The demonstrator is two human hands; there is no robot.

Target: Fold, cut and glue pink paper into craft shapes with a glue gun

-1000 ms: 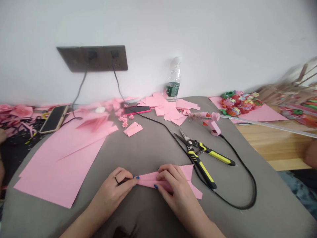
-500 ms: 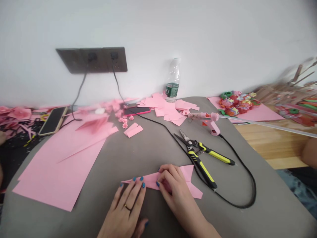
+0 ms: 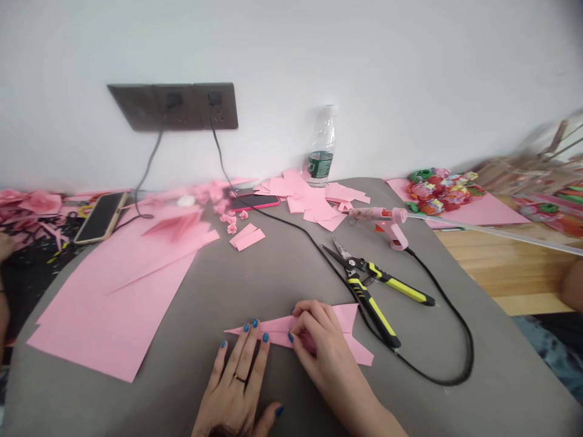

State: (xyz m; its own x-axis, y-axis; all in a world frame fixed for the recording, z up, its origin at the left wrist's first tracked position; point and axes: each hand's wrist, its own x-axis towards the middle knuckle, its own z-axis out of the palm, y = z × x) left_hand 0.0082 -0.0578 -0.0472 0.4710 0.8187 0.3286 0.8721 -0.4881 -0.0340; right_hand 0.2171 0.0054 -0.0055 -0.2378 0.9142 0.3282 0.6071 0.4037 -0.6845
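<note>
Just left of the yellow-handled snips, a folded pink paper (matte, crisply creased) tapers to a long point on the grey cloth table. The right hand pinches it, fingers curled over; the left hand lies open, spread, fingertips at the paper's edge, gripping nothing.

The right hand grips the centre of a folded, pointed strip of pink paper with curled fingers. The left hand lies open, its blue-painted fingertips at the strip's tapered end. The strip rests on a grey padded surface. Just right of it lie yellow-and-black-handled steel snips, beside a black power cord. Large flat pink paper sheets lie to the left.
</note>
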